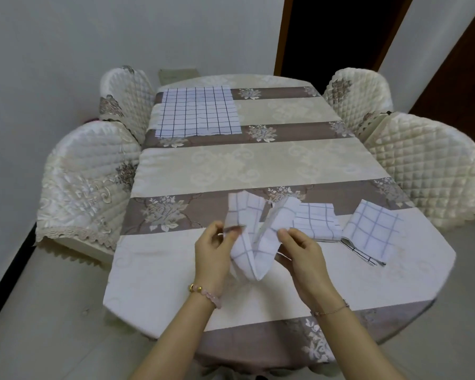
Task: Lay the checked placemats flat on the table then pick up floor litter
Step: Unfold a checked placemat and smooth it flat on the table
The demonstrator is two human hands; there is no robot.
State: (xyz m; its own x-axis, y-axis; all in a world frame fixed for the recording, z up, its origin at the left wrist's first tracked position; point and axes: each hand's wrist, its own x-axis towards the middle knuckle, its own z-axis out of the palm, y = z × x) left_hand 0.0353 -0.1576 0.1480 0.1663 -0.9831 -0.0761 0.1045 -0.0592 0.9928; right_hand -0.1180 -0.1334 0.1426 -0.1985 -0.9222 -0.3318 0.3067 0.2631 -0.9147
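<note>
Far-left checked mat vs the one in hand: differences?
The white checked cloth placemat at the far left is fully spread, flat on the striped tablecloth; the white checked cloth placemat in the hands is partly folded, sagging in a V. The far one is untouched; the near one is pinched by the left hand and right hand. Both are white with dark grid lines.

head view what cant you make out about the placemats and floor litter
- Litter: none visible in head view; the tablecloth and chairs hide the floor under them.
- Held placemat: its edge at the left hand is motion-blurred; the right hand covers another fold.
- Folded placemat at right: a darker-checked cloth under it is mostly covered, so the count is unclear.
</note>
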